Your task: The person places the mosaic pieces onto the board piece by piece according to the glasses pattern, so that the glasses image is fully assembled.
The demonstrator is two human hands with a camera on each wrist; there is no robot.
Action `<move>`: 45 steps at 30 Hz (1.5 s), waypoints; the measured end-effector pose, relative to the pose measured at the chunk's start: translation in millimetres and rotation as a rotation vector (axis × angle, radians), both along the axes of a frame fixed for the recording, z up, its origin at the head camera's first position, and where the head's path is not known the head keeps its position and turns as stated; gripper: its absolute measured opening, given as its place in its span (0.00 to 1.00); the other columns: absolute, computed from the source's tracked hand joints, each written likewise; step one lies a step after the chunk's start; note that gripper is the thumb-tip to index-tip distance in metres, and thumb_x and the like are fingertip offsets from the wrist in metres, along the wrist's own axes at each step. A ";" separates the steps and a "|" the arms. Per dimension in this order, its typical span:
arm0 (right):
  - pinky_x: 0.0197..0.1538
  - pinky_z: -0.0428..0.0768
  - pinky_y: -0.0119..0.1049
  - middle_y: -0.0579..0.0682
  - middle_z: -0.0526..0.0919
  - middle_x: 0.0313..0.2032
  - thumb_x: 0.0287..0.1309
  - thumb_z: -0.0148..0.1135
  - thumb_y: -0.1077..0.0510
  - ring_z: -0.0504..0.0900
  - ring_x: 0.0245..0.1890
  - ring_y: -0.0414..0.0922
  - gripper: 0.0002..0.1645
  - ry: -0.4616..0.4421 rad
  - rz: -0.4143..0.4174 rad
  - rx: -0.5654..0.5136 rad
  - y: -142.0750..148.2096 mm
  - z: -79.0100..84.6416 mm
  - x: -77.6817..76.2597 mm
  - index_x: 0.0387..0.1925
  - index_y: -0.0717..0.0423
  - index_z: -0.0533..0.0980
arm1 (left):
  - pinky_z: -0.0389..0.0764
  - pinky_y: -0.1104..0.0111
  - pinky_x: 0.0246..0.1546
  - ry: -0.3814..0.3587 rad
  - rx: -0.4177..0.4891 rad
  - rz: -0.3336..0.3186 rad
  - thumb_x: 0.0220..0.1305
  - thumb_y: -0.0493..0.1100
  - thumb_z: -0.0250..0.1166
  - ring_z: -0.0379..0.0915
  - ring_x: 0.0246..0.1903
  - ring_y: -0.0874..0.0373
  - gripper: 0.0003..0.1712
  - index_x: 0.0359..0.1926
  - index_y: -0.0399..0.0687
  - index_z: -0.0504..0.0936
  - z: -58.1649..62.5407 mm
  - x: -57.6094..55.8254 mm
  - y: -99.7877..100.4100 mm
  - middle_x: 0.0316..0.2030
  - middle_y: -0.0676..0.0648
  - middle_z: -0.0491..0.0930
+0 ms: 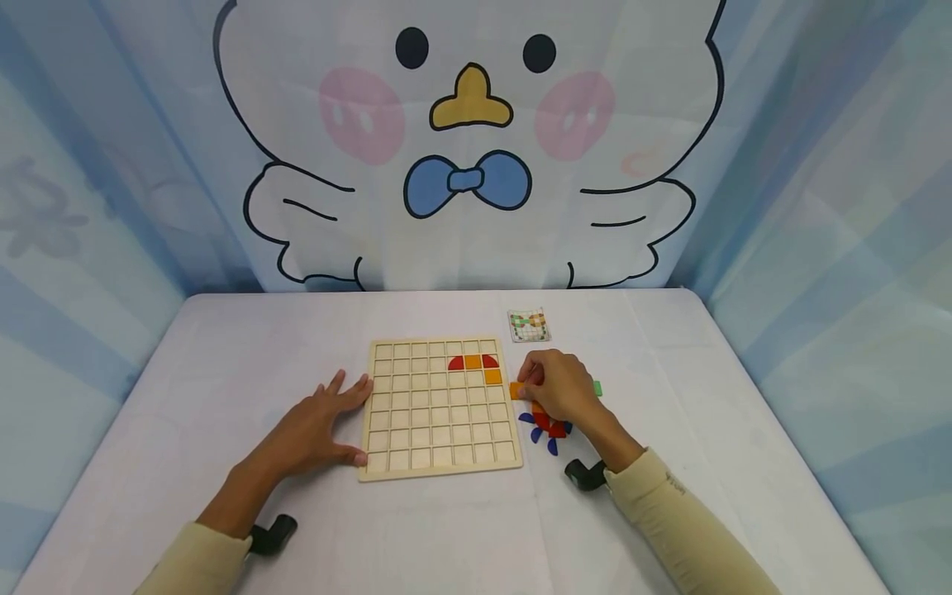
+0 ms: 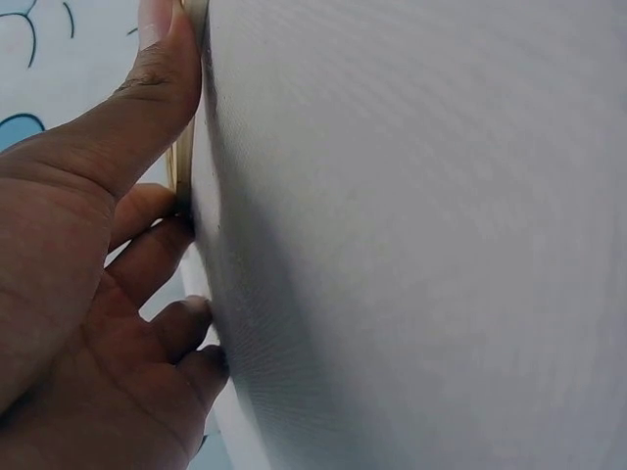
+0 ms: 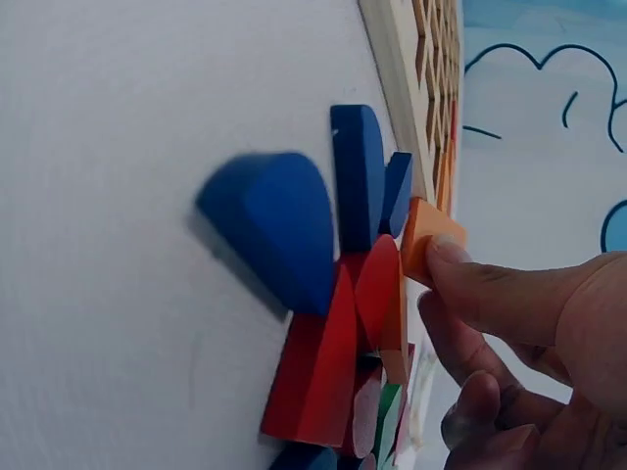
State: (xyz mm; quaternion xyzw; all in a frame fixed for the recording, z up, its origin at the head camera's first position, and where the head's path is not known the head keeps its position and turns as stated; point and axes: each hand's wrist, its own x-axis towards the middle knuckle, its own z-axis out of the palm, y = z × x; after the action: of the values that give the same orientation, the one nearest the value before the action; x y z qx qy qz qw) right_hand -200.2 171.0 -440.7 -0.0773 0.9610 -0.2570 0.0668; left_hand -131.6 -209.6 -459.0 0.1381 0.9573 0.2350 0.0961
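Note:
In the head view a wooden grid board lies on the table. Four pieces sit in its upper right cells: red quarter-round ones and orange squares. My left hand is spread at the board's left side, thumb at the lower corner and fingertips along the edge; in the left wrist view the thumb touches that edge. Just right of the board, my right hand pinches an orange square block between thumb and finger. Below it are a red block and a blue rounded block, among several others.
A small pattern card lies behind the right hand, near the board's upper right corner. A green block shows past that hand. A curtain with a printed cartoon bird hangs behind the table.

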 end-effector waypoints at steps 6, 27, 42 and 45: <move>0.28 0.78 0.35 0.47 0.82 0.28 0.61 0.79 0.56 0.78 0.29 0.45 0.08 0.058 -0.039 -0.083 -1.1 5.8 -1.7 0.33 0.46 0.84 | 0.62 0.28 0.72 -0.002 -0.007 0.001 0.43 0.59 0.87 0.51 0.76 0.17 0.68 0.82 0.50 0.62 0.4 0.2 0.3 0.82 0.37 0.58; 0.31 0.71 0.36 0.42 0.82 0.26 0.58 0.81 0.54 0.78 0.28 0.43 0.10 0.069 0.065 -0.153 -68.4 0.8 -20.4 0.28 0.42 0.84 | 0.62 0.28 0.73 -0.009 -0.017 0.006 0.43 0.59 0.87 0.50 0.77 0.18 0.68 0.82 0.50 0.62 1.2 0.1 1.2 0.82 0.37 0.58; 0.31 0.74 0.36 0.42 0.83 0.28 0.61 0.79 0.54 0.80 0.30 0.41 0.09 0.062 0.110 -0.049 -82.3 -2.8 -22.5 0.29 0.44 0.84 | 0.62 0.28 0.73 -0.015 -0.020 0.003 0.43 0.61 0.86 0.50 0.76 0.16 0.69 0.83 0.50 0.61 1.2 -0.5 1.8 0.82 0.35 0.57; 0.32 0.75 0.36 0.41 0.84 0.29 0.61 0.79 0.53 0.80 0.30 0.40 0.07 0.064 0.117 -0.060 -80.7 -3.8 -21.8 0.31 0.43 0.85 | 0.62 0.28 0.72 -0.014 -0.024 0.003 0.43 0.61 0.86 0.51 0.76 0.16 0.69 0.83 0.50 0.61 1.3 0.2 2.3 0.82 0.34 0.57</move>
State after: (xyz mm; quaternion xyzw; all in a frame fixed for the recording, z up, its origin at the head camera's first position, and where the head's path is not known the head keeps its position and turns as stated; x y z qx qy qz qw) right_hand -222.0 90.3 -444.5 -0.1434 0.9483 -0.2789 0.0483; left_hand -131.4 -207.3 -457.7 0.1340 0.9596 0.2246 0.1039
